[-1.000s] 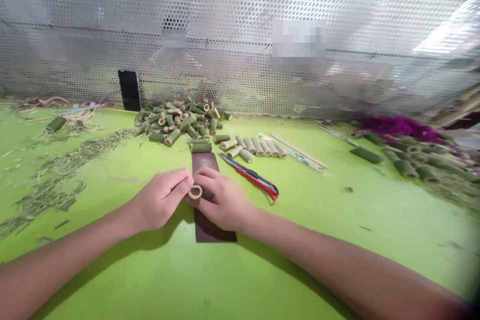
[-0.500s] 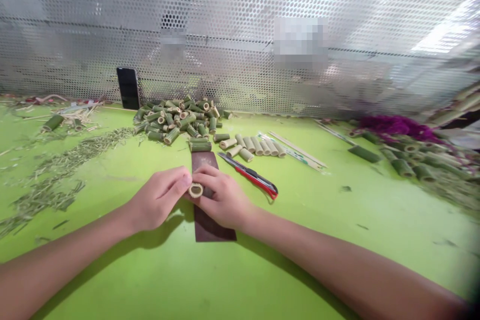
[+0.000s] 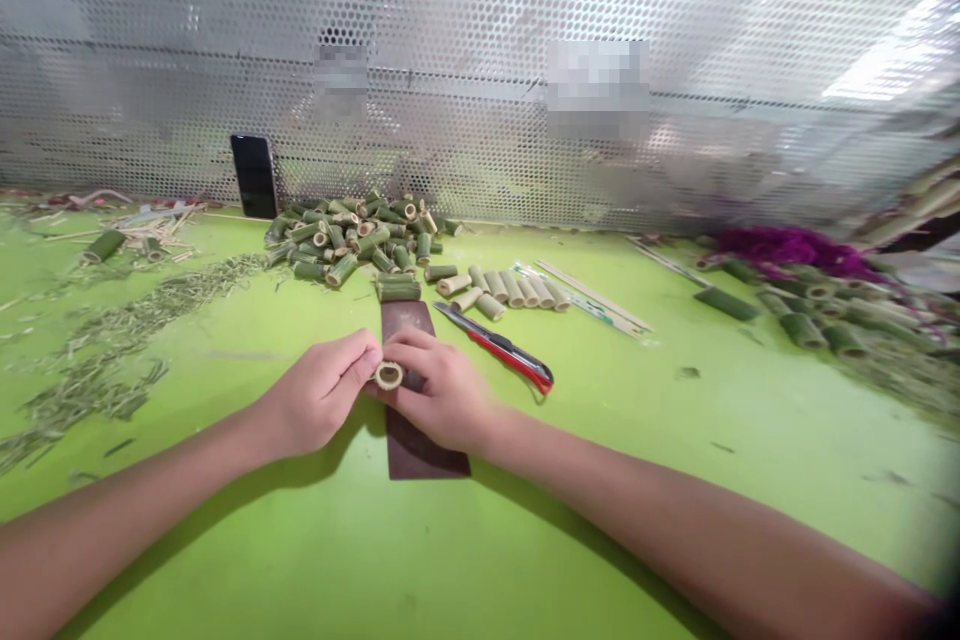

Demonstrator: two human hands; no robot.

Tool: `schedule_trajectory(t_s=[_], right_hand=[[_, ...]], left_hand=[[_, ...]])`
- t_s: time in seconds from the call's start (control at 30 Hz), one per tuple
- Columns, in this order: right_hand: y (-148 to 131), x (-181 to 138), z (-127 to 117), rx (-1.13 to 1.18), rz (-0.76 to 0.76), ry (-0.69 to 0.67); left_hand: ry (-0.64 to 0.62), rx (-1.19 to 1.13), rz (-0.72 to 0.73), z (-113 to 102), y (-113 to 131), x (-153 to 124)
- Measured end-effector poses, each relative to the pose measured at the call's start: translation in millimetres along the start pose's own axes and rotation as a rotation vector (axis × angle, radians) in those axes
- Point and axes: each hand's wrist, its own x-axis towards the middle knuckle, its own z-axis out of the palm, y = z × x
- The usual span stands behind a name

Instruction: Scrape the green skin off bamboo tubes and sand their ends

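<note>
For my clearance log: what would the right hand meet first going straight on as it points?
Probably the left hand, just past the held bamboo tube; whether the hands touch is unclear.

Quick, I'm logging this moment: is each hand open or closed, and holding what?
Left hand: closed, thumb and fingers on the bamboo tube.
Right hand: closed, holding the same tube.

Shows no readable word, number, brand or sign anywhere in view. Includes two pixelated patches [image 3: 598, 80] on the perforated metal wall [image 3: 465, 140], both beyond reading, plus green marks on the clear wrapper [image 3: 579, 300] beside the thin sticks [image 3: 592, 295], too small and soft to make out as letters.
</note>
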Motion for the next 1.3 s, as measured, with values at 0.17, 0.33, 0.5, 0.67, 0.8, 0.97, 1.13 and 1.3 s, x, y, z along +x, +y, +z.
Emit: schedule_trajectory(t_s=[0.17, 0.33, 0.5, 0.67, 0.8, 0.97, 1.13, 1.3], right_hand=[[-2.6, 0.6, -2.5, -0.036, -0.032, -0.017], [-6.4, -1.4, -8.7, -0.163, -0.113, -0.02], [-2.0, -1.5, -7.8, -0.217, -0.179, 0.039], [-0.5, -0.3, -5.2, -0.087, -0.218, 0.15], [0.7, -1.6, -8.8, -0.024, -0.173, 0.221], [3.6, -1.4, -12.7, 0.043, -0.038, 0.255], [-2.1, 1.2, -14.3, 0.137, 0.029, 0.208], [-9.2, 1.3, -14.3, 0.314, 0.133, 0.14]], left_hand=[[0.023, 0.126, 0.086, -1.4, -1.3, 1.3], [0.066, 0.25, 0.156, -8.3, -4.5, 1.0], [0.101, 0.244, 0.146, -10.2, 0.4, 2.3], [0.113, 0.204, 0.118, -10.8, 10.5, 5.3], [0.167, 0.265, -0.072, -36.9, -2.7, 11.4], [0.258, 0.786, -0.541, -111.5, -41.5, 15.3], [0.232, 1.027, -0.594, -146.9, -56.2, 8.4], [0.15, 0.998, -0.441, -107.7, -36.0, 16.4]])
